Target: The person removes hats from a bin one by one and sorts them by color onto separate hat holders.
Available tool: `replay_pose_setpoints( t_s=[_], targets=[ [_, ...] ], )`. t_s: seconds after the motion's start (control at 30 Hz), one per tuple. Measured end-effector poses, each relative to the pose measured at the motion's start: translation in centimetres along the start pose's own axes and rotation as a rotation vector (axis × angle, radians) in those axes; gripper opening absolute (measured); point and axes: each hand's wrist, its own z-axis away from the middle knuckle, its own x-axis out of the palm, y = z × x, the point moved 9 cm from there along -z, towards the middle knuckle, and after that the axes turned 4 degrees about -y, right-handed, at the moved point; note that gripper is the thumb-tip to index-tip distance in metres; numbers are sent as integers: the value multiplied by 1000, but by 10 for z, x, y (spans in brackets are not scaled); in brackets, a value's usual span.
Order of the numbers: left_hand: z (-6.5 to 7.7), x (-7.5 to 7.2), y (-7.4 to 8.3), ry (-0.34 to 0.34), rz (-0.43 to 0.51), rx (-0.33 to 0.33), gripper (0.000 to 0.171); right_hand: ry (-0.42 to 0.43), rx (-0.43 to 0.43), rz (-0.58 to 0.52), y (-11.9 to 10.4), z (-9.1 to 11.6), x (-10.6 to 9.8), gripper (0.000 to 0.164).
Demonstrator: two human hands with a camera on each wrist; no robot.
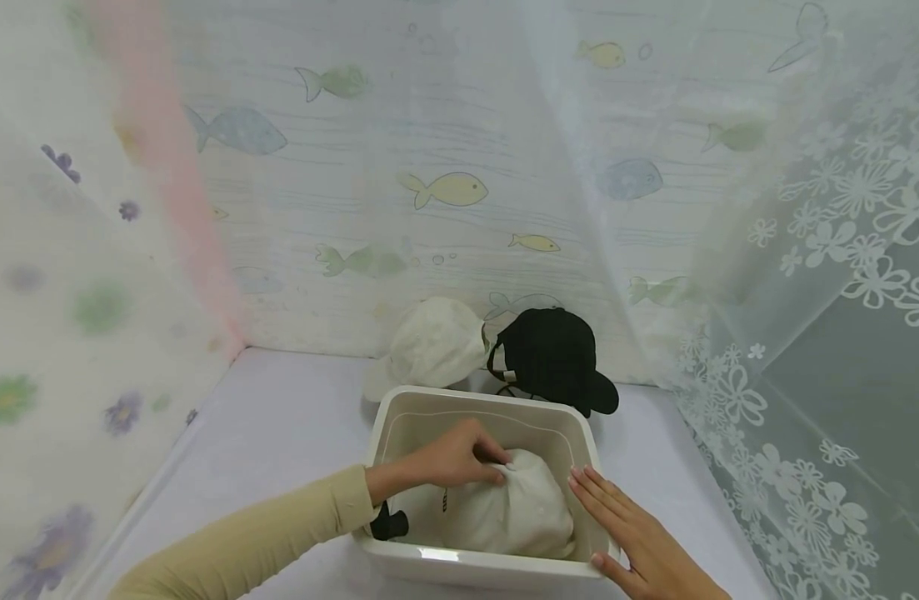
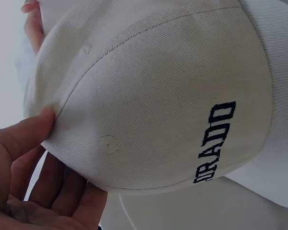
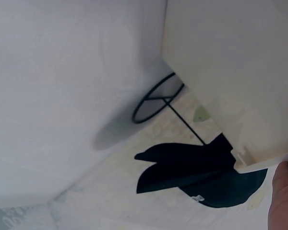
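Note:
An off-white baseball cap (image 1: 519,512) with dark embroidered letters, partly reading "RADO", lies in a white plastic bin (image 1: 481,560). My left hand (image 1: 457,454) reaches into the bin and pinches the cap's crown between thumb and fingers. The left wrist view shows this cap (image 2: 153,96) close up, with my left hand's (image 2: 62,191) thumb on top and the other fingers beneath. My right hand (image 1: 631,525) rests with straight fingers on the bin's right rim. At the edge of the right wrist view, part of that hand (image 3: 284,199) touches the rim.
Behind the bin, a white cap (image 1: 437,342) stands beside a black cap (image 1: 552,354). A thin black wire stand (image 3: 185,120) supports the black one. A small black object (image 1: 389,522) sits in the bin's near left corner. Printed fabric curtains surround the white table (image 1: 279,408).

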Motion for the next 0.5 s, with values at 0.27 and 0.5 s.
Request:
replay_pose_setpoints(
  t_s=[0.27, 0.5],
  targets=[
    [3, -10, 5, 15, 7, 30, 21, 21, -25, -2, -1, 0, -2, 69],
    [5, -15, 10, 12, 9, 53, 22, 36, -22, -10, -1, 0, -3, 69]
  ],
)
